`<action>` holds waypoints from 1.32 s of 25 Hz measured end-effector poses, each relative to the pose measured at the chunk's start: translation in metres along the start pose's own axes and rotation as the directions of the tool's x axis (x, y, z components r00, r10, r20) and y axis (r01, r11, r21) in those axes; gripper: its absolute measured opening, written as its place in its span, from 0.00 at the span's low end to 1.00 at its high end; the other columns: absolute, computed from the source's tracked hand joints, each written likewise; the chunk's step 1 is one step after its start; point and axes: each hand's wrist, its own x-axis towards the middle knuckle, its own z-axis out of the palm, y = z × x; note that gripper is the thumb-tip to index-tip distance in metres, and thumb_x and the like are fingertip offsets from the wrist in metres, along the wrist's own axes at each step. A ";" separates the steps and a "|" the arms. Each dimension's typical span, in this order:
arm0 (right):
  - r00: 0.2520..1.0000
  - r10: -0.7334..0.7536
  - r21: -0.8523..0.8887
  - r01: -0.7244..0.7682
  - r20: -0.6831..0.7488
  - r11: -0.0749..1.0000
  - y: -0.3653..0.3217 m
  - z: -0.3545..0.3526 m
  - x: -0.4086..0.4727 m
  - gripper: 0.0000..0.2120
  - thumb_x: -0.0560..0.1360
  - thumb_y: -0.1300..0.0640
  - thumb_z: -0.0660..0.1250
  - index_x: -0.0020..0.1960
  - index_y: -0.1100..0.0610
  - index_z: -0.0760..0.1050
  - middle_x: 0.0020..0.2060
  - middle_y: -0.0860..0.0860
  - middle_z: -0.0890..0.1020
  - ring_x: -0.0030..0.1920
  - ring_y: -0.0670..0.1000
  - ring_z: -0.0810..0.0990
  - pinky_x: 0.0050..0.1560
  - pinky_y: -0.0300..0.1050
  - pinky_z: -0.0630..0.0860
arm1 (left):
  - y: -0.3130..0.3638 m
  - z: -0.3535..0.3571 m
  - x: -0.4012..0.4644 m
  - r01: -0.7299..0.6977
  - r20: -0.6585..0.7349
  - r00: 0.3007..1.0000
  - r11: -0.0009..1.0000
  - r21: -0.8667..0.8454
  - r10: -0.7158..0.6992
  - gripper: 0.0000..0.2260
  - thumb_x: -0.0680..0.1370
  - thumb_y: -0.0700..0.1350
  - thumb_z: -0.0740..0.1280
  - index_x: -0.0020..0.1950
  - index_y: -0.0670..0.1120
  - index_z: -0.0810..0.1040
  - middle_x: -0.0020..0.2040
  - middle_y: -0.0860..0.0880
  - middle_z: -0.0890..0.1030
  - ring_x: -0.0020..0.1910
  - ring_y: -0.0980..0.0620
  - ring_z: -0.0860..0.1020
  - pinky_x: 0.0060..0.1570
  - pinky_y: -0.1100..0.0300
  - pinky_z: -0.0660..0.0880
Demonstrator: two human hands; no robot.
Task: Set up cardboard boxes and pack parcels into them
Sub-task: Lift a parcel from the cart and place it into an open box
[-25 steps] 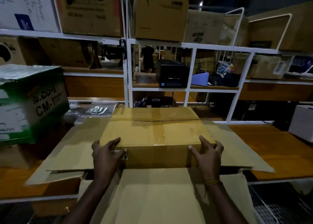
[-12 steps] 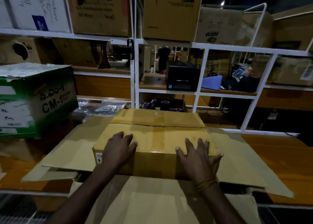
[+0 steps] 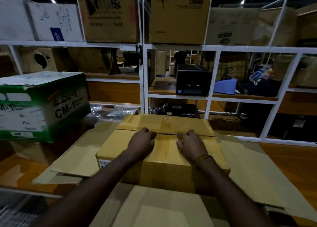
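Head view. Wooden table (image 3: 283,151): bears opened-out flaps. Cardboard box (image 3: 159,158): centred before you, between those flaps. Top seam (image 3: 167,133): slit, likely your way in. Your left hand (image 3: 141,141) and right hand (image 3: 191,144): fingers curled onto that seam, grasping nothing yet.
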 end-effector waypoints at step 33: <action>0.952 -0.131 -0.265 0.055 -0.275 0.963 -0.010 0.017 0.128 0.40 0.77 0.53 0.67 0.81 0.49 0.46 0.80 0.55 0.41 0.80 0.60 0.45 0.75 0.66 0.57 | -0.038 0.027 0.135 -0.391 -0.264 0.878 0.917 0.083 0.399 0.40 0.76 0.45 0.73 0.82 0.54 0.54 0.80 0.43 0.33 0.74 0.38 0.66 0.64 0.47 0.74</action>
